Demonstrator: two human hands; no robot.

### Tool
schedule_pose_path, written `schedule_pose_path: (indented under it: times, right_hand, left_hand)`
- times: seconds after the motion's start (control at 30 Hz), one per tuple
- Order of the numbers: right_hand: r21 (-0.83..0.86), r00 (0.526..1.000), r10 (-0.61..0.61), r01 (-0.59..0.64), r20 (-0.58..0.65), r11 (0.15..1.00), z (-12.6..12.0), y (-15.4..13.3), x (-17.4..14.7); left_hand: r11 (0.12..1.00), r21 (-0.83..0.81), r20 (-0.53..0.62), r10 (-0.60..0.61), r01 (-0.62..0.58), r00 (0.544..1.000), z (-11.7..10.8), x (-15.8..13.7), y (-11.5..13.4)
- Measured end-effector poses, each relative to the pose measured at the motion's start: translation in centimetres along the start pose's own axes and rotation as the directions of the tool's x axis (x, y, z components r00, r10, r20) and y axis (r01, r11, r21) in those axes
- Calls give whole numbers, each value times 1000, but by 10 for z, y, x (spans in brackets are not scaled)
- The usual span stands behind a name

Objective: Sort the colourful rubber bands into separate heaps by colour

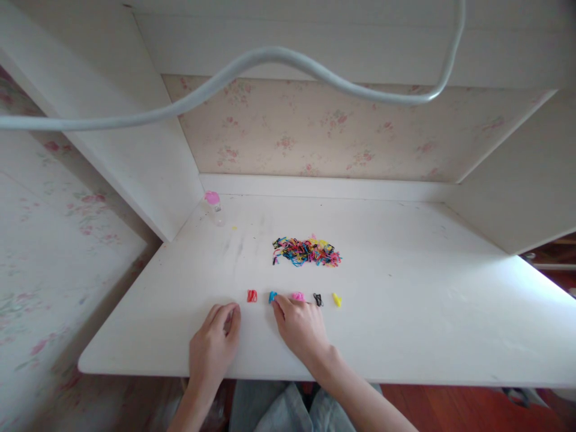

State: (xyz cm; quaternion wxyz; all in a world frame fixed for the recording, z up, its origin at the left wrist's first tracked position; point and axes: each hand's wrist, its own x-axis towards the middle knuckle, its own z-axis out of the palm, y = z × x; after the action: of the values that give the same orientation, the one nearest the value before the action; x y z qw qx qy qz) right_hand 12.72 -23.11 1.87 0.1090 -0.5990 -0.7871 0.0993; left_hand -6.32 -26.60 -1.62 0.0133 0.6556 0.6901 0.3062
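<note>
Cable (279, 55) foremost, blue bundle (272, 296) at grip (303, 327)

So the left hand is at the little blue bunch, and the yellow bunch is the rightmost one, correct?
Not quite: the head view shows the right hand at the little blue bunch. The yellow bunch is indeed the rightmost one.

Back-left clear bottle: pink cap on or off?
On: the pink cap sits at the upper end of the clear bottle, no gap showing. Whether it's tight, cannot tell.
</note>
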Motion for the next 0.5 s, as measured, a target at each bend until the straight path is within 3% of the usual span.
schedule_pose_path:
  times: [0.27,0.4,0.5]
  right_hand:
    - [191,993,79,-61,-86,980,-11,31,-17]
    - [360,964,219,-153,-151,920,-21,67,-27]
    - [449,906,389,-281,-168,848,-25,105,-32]
  left_hand:
    - [1000,-1,5,-12,12,1000,1,-1,-1]
    - [1000,17,-6,-4,4,1000,1,0,0]
    - [999,36,-32,20,-19,999,1,1,1]
